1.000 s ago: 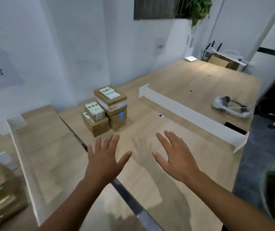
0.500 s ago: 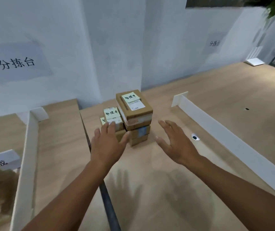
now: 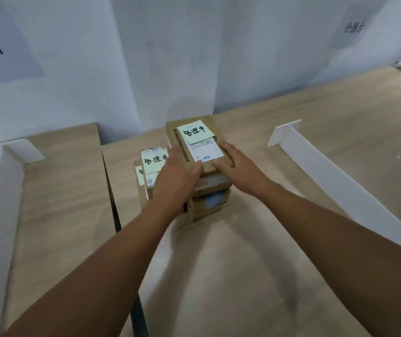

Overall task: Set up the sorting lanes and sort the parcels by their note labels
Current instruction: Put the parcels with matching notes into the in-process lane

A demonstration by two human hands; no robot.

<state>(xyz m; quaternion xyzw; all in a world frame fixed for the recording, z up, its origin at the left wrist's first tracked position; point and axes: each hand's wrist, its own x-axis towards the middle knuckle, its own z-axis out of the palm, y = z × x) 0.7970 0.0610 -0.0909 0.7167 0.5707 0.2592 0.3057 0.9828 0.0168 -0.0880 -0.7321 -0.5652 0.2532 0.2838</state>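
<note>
Your left grip (image 3: 177,177) and right grip (image 3: 234,164) both clasp the near end of the top parcel (image 3: 181,147) — thumbs laid on its top face, fingers curled down its two sides. That parcel sits on the taller stack (image 3: 209,200) toward the far left corner of the surface (image 3: 243,263), close to the wall. A green note (image 3: 195,131) is stuck over its white shipping label (image 3: 206,153). A shorter stack (image 3: 153,164) of noted parcels stands just beside it, partly hidden behind your left grip. The long white divider (image 3: 340,183) lies well apart to the right.

The hazards, as I judge them: you hold only the near end, so the far end may dip as you lift and drag the parcel beneath askew. Swing left carelessly and your forearm could topple the shorter stack. Keep your thumbs off the note — a rub could peel it, and the lane choice depends on reading it.
</note>
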